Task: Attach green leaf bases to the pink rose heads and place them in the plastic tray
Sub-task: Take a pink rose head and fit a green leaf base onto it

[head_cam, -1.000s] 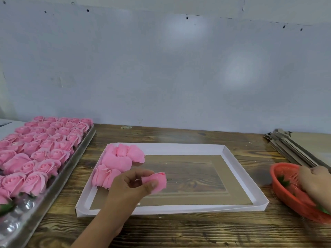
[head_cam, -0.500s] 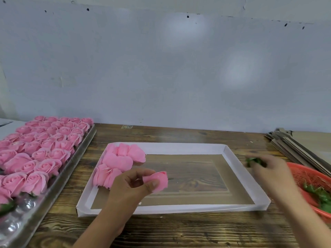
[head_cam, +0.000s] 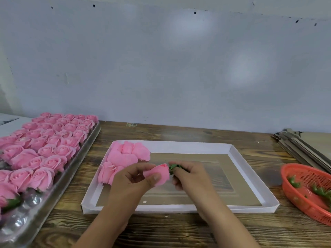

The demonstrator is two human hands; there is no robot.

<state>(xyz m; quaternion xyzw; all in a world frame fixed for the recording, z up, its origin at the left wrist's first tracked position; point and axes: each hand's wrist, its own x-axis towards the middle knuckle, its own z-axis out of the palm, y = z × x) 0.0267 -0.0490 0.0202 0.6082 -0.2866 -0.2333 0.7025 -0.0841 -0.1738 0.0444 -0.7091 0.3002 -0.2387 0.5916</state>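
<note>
My left hand (head_cam: 130, 179) grips a pink rose head (head_cam: 158, 173) above the white cardboard box lid (head_cam: 250, 172). My right hand (head_cam: 189, 176) pinches a green leaf base (head_cam: 173, 167) and holds it against the rose's right end. Several loose pink rose heads (head_cam: 125, 158) lie in the lid's far left corner. A clear plastic tray (head_cam: 32, 201) on the left holds several rows of finished roses (head_cam: 48, 140), with bare pockets at its near end.
A red plastic basket (head_cam: 308, 206) with several green leaf bases (head_cam: 320, 191) sits at the right edge of the wooden table (head_cam: 179, 233). Flat cardboard sheets (head_cam: 302, 145) are stacked at the far right. A grey wall rises behind the table.
My right hand left the red basket with a green leaf base and travelled left to the rose head. My left hand kept the rose nearly still over the lid.
</note>
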